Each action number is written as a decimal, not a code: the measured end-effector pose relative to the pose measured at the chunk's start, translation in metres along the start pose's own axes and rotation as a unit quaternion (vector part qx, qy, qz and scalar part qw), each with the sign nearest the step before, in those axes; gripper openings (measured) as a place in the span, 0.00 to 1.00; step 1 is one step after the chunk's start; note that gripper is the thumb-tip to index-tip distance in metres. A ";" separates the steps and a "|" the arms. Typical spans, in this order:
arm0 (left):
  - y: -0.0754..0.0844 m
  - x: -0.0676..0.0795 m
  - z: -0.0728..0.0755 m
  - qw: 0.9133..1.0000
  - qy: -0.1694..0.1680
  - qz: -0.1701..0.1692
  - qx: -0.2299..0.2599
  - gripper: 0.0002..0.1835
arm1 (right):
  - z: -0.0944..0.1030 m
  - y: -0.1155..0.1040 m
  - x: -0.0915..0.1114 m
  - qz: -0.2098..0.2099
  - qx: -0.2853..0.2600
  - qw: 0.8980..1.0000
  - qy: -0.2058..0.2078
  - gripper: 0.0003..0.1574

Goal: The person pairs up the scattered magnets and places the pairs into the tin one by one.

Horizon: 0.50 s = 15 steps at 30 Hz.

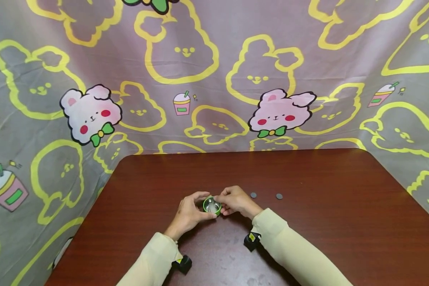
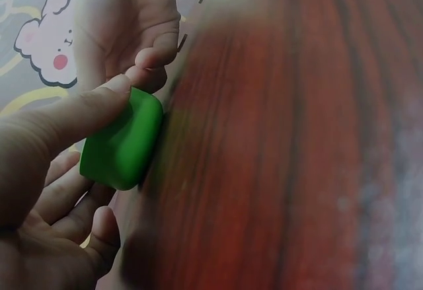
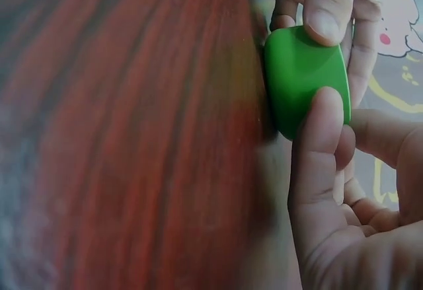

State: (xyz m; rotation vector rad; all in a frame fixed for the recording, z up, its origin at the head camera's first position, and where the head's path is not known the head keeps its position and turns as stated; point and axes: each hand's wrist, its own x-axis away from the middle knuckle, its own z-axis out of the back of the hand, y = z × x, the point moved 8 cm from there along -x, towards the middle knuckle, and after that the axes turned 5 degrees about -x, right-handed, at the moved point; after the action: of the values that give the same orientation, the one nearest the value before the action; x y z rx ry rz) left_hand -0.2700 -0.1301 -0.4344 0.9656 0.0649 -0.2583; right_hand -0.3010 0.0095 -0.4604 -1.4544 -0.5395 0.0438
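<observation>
A small green bowl (image 1: 212, 206) with a shiny metallic inside stands low at the table, between both hands. My left hand (image 1: 190, 211) grips it from the left, thumb on the near side and fingers round the far side. From the right, my right hand (image 1: 237, 201) has curled fingers at the bowl: thumb and forefinger meet over the rim, another finger presses the outer wall. In the right wrist view that fingertip (image 3: 326, 105) lies on the smooth green side. I cannot tell whether something small is between the right thumb and forefinger.
Two small dark grey discs lie right of the hands, a nearer disc (image 1: 253, 195) and a farther disc (image 1: 279, 196). The brown wooden table (image 1: 343, 222) ends at a patterned cloth (image 1: 221, 95) hung behind and along the sides.
</observation>
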 end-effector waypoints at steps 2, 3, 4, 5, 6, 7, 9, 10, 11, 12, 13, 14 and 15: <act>0.002 0.000 -0.001 1.000 -0.003 -0.002 -0.003 0.36 | 0.002 0.000 0.001 -0.001 -0.004 1.000 0.001 0.11; 0.003 0.000 -0.001 1.000 -0.003 -0.004 -0.007 0.36 | 0.002 -0.001 0.002 -0.001 -0.006 1.000 0.001 0.11; 0.004 0.000 -0.001 1.000 -0.003 -0.005 -0.012 0.37 | 0.003 -0.001 0.002 0.000 -0.008 1.000 0.000 0.11; 0.005 0.000 -0.001 1.000 -0.002 -0.008 -0.016 0.37 | 0.003 -0.001 0.003 -0.001 -0.011 1.000 -0.001 0.11; 0.007 0.000 -0.001 1.000 -0.001 -0.013 -0.023 0.37 | 0.004 -0.001 0.003 0.000 -0.012 1.000 -0.003 0.11; 0.008 0.000 0.000 0.999 0.001 -0.018 -0.030 0.37 | 0.004 -0.001 0.003 0.001 -0.014 1.000 -0.004 0.11; 0.011 0.000 0.001 0.999 0.002 -0.027 -0.039 0.38 | 0.005 -0.002 0.004 0.004 -0.012 1.000 -0.007 0.11; 0.012 0.000 0.001 0.999 0.003 -0.032 -0.041 0.38 | 0.005 -0.002 0.004 0.005 -0.012 1.000 -0.008 0.11; 0.013 -0.001 0.001 0.998 0.002 -0.037 -0.043 0.38 | 0.005 -0.002 0.005 0.005 -0.013 1.000 -0.008 0.11; 0.013 -0.001 0.001 0.998 0.000 -0.037 -0.045 0.39 | 0.005 -0.003 0.005 0.006 -0.014 1.000 -0.009 0.11; 0.013 -0.002 0.001 0.998 -0.002 -0.037 -0.046 0.39 | 0.006 -0.004 0.006 0.006 -0.013 1.000 -0.009 0.11; 0.014 -0.003 0.001 0.998 -0.004 -0.036 -0.047 0.39 | 0.006 -0.005 0.007 0.006 -0.011 1.000 -0.009 0.11; 0.014 -0.004 0.001 0.998 -0.006 -0.034 -0.049 0.39 | 0.006 -0.006 0.008 0.007 -0.011 1.000 -0.010 0.11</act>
State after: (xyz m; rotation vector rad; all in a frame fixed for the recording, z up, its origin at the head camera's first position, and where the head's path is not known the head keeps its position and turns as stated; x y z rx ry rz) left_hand -0.2700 -0.1223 -0.4221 0.8646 0.0999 -0.3211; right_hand -0.2975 0.0171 -0.4524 -1.4802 -0.5478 0.0641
